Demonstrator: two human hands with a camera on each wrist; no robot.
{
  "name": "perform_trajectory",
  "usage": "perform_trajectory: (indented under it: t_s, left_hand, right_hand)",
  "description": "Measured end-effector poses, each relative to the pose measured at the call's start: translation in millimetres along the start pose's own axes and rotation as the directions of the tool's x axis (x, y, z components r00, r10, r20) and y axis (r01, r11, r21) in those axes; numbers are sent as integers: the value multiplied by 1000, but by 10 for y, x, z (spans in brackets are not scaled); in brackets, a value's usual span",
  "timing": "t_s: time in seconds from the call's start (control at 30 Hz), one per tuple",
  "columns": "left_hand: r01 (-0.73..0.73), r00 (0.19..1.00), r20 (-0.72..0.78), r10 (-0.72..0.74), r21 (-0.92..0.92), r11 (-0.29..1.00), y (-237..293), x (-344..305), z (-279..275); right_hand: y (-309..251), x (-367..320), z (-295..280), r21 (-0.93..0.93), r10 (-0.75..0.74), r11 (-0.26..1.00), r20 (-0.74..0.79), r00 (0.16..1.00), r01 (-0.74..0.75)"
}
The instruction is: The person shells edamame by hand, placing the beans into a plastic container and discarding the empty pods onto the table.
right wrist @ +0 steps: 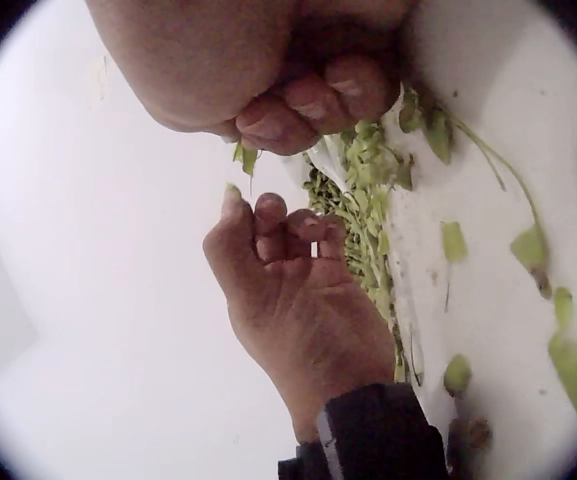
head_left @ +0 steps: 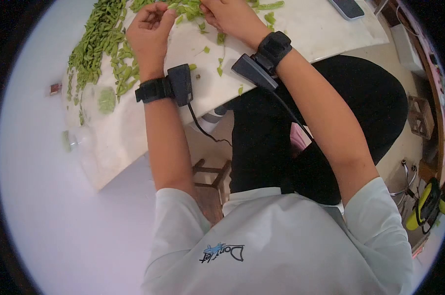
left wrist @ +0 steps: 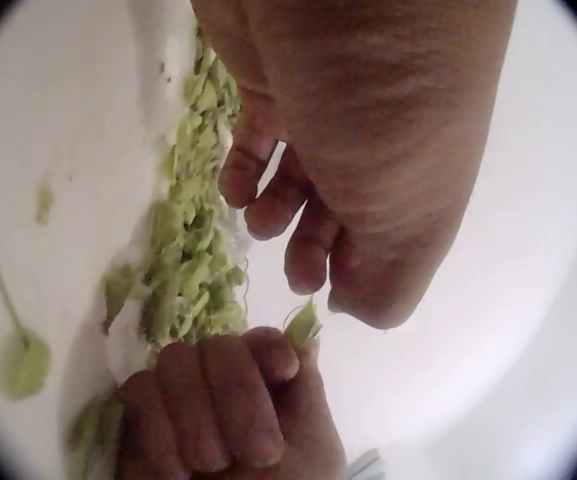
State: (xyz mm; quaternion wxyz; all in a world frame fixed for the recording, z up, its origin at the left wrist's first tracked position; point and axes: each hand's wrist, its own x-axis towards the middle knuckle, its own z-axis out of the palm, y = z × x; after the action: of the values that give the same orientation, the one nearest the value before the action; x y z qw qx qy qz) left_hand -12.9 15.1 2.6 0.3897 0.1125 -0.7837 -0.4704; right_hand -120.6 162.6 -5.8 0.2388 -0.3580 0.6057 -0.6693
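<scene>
Near the table's far side both hands face each other. My right hand (head_left: 229, 19) pinches a small green pod (left wrist: 304, 323) between thumb and index finger, its pointed end sticking out towards the other hand. Close to that tip is my left hand (head_left: 151, 32), palm turned inward, fingers loosely bent and thumb a little apart from the index finger (right wrist: 271, 212). In the left wrist view, the left fingertips hang just above the pod. Green pods and pieces (head_left: 185, 10) lie beneath and behind the hands.
A large heap of green pods (head_left: 97, 44) spreads over the left of the white table (head_left: 134, 137). Loose bits and stems (right wrist: 454, 240) are scattered nearer the front edge. A phone (head_left: 347, 9) lies at the back right. Cables run from both wrist cameras.
</scene>
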Motion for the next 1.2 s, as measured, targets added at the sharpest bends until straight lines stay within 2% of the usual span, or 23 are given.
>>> perform_trajectory:
  t_s: [0.07, 0.17, 0.23, 0.3, 0.37, 0.47, 0.6, 0.7, 0.8, 0.87, 0.93, 0.97, 1.07, 1.2]
  left_hand:
    - [2, 1000, -14, -3, -50, 999, 168, -33, -97]
    - [-107, 992, -61, 114, 108, 988, 308, -188, -362]
    - [0, 989, -141, 34, 232, 973, 367, -387, -640]
    - [8, 981, -183, 69, 391, 921, 429, -575, -999]
    - [75, 939, -337, 72, 403, 912, 407, -693, -1406]
    - [148, 890, -443, 106, 502, 852, 456, -731, -1813]
    - [249, 920, -388, 52, 682, 688, 447, -679, -2069]
    - [266, 898, -435, 64, 653, 709, 486, -614, -1976]
    - [210, 923, -384, -7, 489, 847, 540, -426, -1569]
    - [189, 952, -302, -56, 432, 882, 552, -297, -1166]
    - [221, 970, -156, -185, 262, 939, 506, -184, -816]
    - [228, 973, -37, -226, 223, 948, 435, -120, -676]
    - [258, 936, 231, -267, 66, 964, 317, 35, -228]
    - [291, 899, 364, -244, -79, 954, 24, 107, 45]
  right_hand:
    - [1, -2, -1, -19, -21, 1000, -12, 1000, 21]
    - [6, 3, -26, -87, -14, 996, 24, 1000, 16]
    - [6, 25, -24, -106, -23, 994, 40, 999, 27]
    - [16, 21, -17, -92, -54, 994, 35, 998, 57]
    - [-47, -9, -32, -83, -2, 997, 61, 998, 7]
    - [-46, -24, -31, -59, 11, 998, 70, 997, -7]
    - [-24, -26, -30, -19, 1, 1000, 91, 996, 1]
    - [-55, -51, -39, -49, -3, 999, 78, 997, 7]
    - [2, -50, -56, 41, -5, 999, 101, 995, 1]
    - [2, -36, -48, 44, 15, 999, 80, 997, -19]
    - [31, -51, -20, 58, 16, 998, 65, 998, -20]
    - [60, -32, -21, 64, -2, 998, 66, 998, -2]
    - [44, -28, -30, 73, -23, 997, 49, 999, 20]
    - [32, -15, -40, 151, -8, 988, 76, 997, -3]
